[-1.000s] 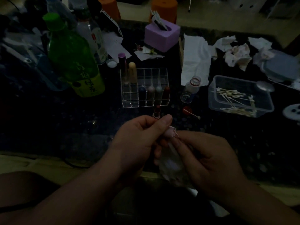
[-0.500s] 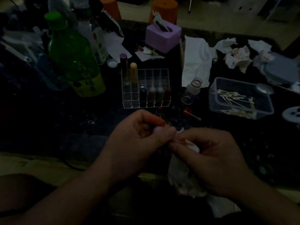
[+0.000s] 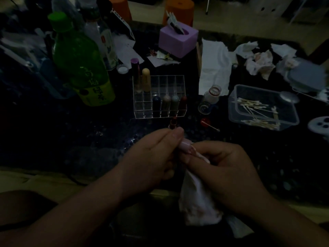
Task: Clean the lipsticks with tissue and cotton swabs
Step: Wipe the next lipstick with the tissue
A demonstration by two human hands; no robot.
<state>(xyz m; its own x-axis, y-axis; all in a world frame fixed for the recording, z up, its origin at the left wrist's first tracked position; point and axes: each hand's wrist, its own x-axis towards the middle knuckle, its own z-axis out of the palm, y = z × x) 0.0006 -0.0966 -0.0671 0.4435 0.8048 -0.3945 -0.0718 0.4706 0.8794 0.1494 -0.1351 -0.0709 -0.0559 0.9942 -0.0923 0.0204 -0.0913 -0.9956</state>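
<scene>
My left hand (image 3: 153, 157) grips a pale pink lipstick tube (image 3: 185, 146) at the near edge of the dark table. My right hand (image 3: 226, 168) holds a white tissue (image 3: 197, 198) pinched against the tube's end, and the rest of the tissue hangs down below the hand. An open red lipstick (image 3: 173, 123) stands just beyond my left fingers. Behind it a clear organizer (image 3: 142, 111) holds several lipsticks. A clear tub (image 3: 235, 113) of cotton swabs sits at the right.
A green bottle (image 3: 78, 61) and a clear bottle (image 3: 105, 41) stand at the left. A purple tissue box (image 3: 178, 40) is at the back, with a flat tissue (image 3: 213, 66) and crumpled tissues (image 3: 258, 63) to its right. A small glass jar (image 3: 210, 98) and one loose swab (image 3: 211, 127) lie near the tub.
Both hands stay together on the tube and tissue. My left thumb and fingers have shifted along the tube, and the tissue has twisted around its end.
</scene>
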